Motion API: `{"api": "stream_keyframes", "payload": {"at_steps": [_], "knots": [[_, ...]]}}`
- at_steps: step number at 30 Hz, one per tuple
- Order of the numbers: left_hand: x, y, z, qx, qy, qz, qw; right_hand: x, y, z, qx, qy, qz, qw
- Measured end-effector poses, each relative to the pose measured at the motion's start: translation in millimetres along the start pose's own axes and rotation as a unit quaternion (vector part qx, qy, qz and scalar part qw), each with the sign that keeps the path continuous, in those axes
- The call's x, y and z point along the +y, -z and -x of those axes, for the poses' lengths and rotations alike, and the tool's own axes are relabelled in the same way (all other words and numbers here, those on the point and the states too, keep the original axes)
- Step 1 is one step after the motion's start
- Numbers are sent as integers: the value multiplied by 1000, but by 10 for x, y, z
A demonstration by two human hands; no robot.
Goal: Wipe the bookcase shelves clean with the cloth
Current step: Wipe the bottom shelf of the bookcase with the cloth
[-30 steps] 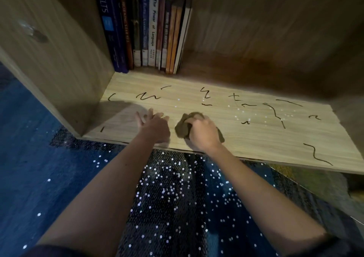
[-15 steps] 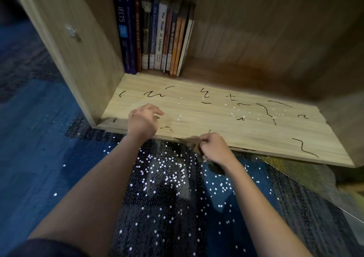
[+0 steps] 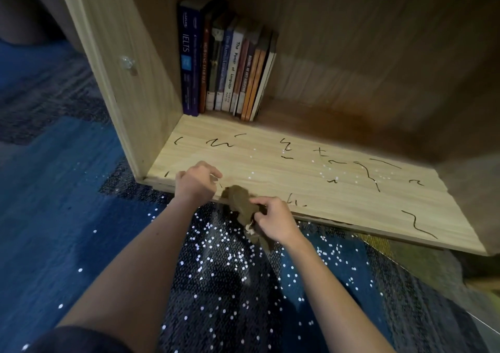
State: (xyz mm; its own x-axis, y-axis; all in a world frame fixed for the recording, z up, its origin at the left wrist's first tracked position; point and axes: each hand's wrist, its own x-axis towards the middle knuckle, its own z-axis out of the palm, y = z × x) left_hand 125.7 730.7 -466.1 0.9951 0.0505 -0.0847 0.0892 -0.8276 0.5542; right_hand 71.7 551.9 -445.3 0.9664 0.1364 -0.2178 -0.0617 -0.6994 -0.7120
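Note:
The bottom bookcase shelf (image 3: 311, 179) is light wood, marked with black scribbles and dotted with tiny white specks. A brown cloth (image 3: 238, 201) lies bunched over the shelf's front edge. My right hand (image 3: 276, 221) grips the cloth's near end, just in front of the edge. My left hand (image 3: 196, 182) rests on the front edge to the cloth's left, fingers loosely curled and holding nothing; whether its fingertips touch the cloth I cannot tell.
Several upright books (image 3: 227, 63) stand at the shelf's back left against the side panel (image 3: 121, 63). The blue carpet (image 3: 67, 203) below is strewn with white specks (image 3: 230, 258). A dark bin (image 3: 24, 9) sits far left.
The cloth and my right hand came off the shelf toward its front edge, then the cloth swung back up onto the edge. My left hand slid back to the edge. The view shifted right.

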Motion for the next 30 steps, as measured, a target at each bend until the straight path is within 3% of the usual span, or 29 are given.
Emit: {"api": "stream_keyframes", "payload": {"at_steps": [5, 10, 14, 20, 27, 30], "knots": [[68, -79, -178, -10, -16, 62, 998, -18, 272, -307, 87, -27, -64, 994], [193, -182, -298, -90, 2, -151, 984, -63, 613, -884, 107, 39, 25, 993], [152, -324, -430, -96, 4, -198, 975, -148, 645, -1603, 73, 47, 149, 985], [112, -363, -454, -100, -14, -201, 974, -107, 355, -2043, -61, 18, 309, 949], [130, -255, -466, -133, 7, -166, 977, 125, 165, -1392, -83, 70, 289, 951], [180, -262, -357, -109, 23, -155, 982, 168, 77, -964, -90, 89, 287, 949]]}}
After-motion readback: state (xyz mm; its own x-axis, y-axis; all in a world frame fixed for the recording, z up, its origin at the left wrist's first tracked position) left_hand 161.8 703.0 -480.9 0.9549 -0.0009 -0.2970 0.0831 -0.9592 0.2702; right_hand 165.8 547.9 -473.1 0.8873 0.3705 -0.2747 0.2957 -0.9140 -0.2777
